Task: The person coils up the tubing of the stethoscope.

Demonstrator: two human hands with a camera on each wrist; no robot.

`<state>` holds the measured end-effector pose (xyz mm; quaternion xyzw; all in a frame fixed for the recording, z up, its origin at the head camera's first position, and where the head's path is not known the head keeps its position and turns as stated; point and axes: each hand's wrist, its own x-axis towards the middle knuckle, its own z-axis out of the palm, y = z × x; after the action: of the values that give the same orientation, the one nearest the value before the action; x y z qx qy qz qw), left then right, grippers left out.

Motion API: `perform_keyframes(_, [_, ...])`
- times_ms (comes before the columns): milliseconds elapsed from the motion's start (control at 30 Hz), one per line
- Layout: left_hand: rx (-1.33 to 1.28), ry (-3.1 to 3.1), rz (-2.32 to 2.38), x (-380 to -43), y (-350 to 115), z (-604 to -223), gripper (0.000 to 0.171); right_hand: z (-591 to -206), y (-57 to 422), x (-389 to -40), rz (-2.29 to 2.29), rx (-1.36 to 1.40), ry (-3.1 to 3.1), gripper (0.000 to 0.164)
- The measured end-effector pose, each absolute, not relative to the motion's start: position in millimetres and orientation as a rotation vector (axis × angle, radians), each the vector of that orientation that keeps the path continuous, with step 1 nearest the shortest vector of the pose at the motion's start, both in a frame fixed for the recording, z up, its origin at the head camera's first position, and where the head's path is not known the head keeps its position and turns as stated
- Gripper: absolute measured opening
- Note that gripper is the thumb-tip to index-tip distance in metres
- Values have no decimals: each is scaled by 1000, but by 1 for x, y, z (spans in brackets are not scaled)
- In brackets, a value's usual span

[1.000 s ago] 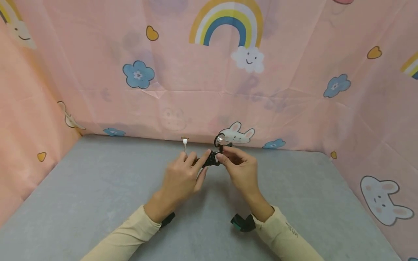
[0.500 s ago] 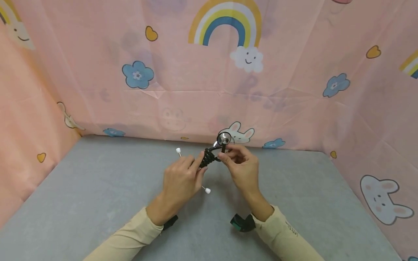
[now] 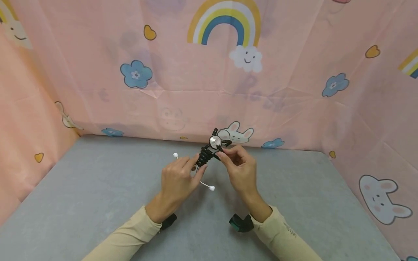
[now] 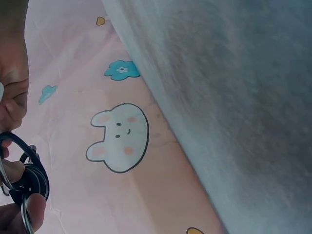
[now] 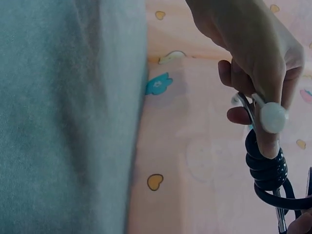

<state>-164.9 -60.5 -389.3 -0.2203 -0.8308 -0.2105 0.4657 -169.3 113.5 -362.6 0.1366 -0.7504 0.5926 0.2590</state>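
Observation:
A stethoscope (image 3: pixel 204 156) with its black tubing wound in a tight coil is held up above the table in the head view. My left hand (image 3: pixel 177 175) grips its metal ear tubes at the lower end of the coil. One white ear tip (image 3: pixel 212 188) sticks out below that hand, the other at its upper left. At the upper end, my right hand (image 3: pixel 242 170) pinches the tubing beside the round silver chest piece (image 3: pixel 215 141). The right wrist view shows the coil (image 5: pixel 265 168) near the left fingers. In the left wrist view the coil (image 4: pixel 31 180) is partly cut off.
A grey cloth-like table top (image 3: pixel 294 195) lies beneath both hands. Behind it and at the sides hangs a pink curtain (image 3: pixel 183 105) printed with rainbows, flowers and rabbits. Black wrist devices (image 3: pixel 241 223) sit at the sleeves.
The stethoscope has turned in my hands: its chest piece now faces up and sits closer to the coil. The lower ear tip has come into sight, while both hands stay nearly in place.

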Motion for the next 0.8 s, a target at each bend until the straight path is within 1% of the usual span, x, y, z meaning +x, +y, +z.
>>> perform_keyframes(267, [-496,-2085,-629,-165,-63,-386,27,-341,103,-154,1497,316,-2121,7])
perform_keyframes(400, [-457,-2108,-672,-164,-64,-386,24,-339,100,-149,1434,300,-2172,6])
perform_keyframes(533, [-448,-2107,-665,-162,-65,-386,22,-345,101,-150,1426,253,-2189,7])
perform_keyframes(733, [-479,-2077,-591,-161,-62,-386,27,-366,112,-167,1396,252,-2199,5])
perform_keyframes(800, [-488,-2069,-561,-161,-61,-385,28,-365,113,-168,1393,257,-2201,5])
